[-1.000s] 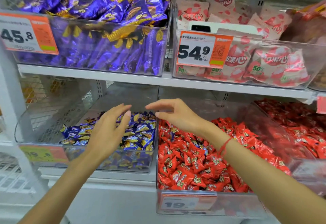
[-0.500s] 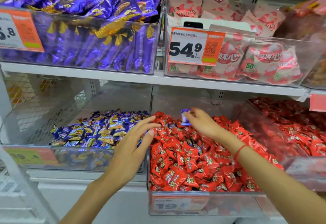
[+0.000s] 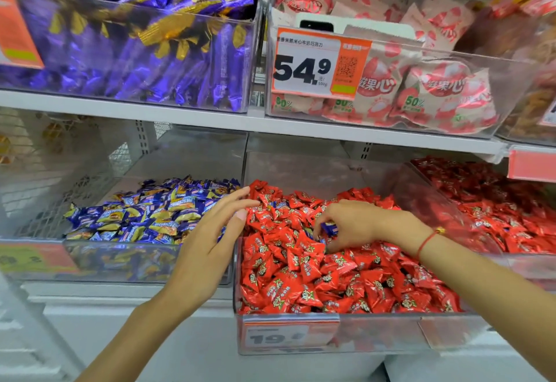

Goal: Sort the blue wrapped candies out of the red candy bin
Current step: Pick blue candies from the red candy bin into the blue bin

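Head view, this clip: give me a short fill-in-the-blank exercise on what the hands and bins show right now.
1. The right hand pinches a ____ wrapped candy over the red candy bin.
2. The left hand is ____, its fingers straight and holding nothing.
3. The bin of blue candies stands to the ____ of the red candy bin.
4. The price tag above the red candy bin reads ____.

Missing words: blue; open; left; 54.9

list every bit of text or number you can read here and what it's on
"54.9" on the orange price tag of the pink snack bin; its small print and code are too small.
"50%" on the pink snack packets.
"19." on the red candy bin's price tag, rest blurred.
Candy wrappers, left tags: unreadable.
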Demonstrator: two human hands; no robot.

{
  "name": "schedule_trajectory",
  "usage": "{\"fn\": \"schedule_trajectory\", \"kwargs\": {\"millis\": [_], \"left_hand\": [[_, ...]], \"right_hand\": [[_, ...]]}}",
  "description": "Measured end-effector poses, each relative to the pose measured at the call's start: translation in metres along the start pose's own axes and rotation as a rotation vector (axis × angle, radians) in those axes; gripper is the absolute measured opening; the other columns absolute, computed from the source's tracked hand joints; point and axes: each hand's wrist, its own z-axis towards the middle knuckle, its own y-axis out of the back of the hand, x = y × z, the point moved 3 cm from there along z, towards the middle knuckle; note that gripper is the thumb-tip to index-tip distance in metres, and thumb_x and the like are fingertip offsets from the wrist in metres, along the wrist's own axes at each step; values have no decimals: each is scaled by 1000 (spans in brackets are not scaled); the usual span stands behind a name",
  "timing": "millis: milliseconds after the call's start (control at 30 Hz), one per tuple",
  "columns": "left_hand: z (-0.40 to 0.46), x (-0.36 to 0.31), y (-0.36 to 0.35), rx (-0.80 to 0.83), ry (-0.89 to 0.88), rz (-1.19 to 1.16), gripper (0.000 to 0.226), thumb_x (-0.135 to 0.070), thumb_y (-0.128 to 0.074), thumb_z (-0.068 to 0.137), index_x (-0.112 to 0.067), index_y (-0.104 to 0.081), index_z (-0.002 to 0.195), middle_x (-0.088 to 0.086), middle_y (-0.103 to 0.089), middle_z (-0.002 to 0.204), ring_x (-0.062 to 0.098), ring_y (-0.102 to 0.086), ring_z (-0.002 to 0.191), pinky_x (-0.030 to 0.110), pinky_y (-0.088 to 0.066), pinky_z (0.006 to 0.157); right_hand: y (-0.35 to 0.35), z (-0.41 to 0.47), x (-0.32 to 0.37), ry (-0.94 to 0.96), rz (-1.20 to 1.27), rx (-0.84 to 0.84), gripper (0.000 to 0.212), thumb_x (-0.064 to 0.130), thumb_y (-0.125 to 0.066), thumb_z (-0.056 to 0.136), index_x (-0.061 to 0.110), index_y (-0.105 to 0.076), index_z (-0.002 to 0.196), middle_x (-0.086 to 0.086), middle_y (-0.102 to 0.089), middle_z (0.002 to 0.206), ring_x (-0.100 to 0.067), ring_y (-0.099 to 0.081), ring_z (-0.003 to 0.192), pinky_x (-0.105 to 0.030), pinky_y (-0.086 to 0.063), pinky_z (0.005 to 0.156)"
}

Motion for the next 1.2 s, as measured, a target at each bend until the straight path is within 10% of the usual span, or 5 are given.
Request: {"fn": "schedule_trajectory", "kwargs": {"millis": [233,400,667,900,1200], "left_hand": [[0,1,1,1,6,12,44,-59,-36,87,-40,-65,114,-33,-47,136,-9,-37,131,21,-28,106],[-1,0,0,-1,13,14,44,-59,-35,87,-41,-64,113,-33,-47,136,-10,-37,131,20,-27,105],[-1,-1,1,6,28,-6,44,-61,-35,86,-41,-64,114,-34,-46,136,-9,-36,132,24,-27,108],[-1,-2,1,7,27,14,43,-62,-36,85,-43,-64,112,-34,-46,135,-11,-36,131,19,-27,105],[14,-29,12,-55,-16,239,28,-58,-57,86,-46,-65,110,-31,-58,120,-4,-44,122,24,-37,101]], "right_hand": [[-1,-15,-27,-100,541,-262,40,40,-61,91,8,-50,70,1,-47,58,-11,-39,49,-28,-31,54],[4,-4,-15,-9,398,-224,13,29,-62,91,27,-69,102,2,-70,83,-13,-57,63,-31,-47,68],[-7,29,9,-66,201,5,27,16,-68,82,15,-52,60,0,-43,54,-14,-37,50,-30,-31,53],[3,-7,-7,4,756,-187,21,29,-70,87,8,-70,89,-10,-59,79,-9,-49,62,-19,-38,58],[33,-37,41,170,1236,64,21,19,-42,102,3,-53,111,8,-63,75,-2,-42,51,-17,-29,49]]}}
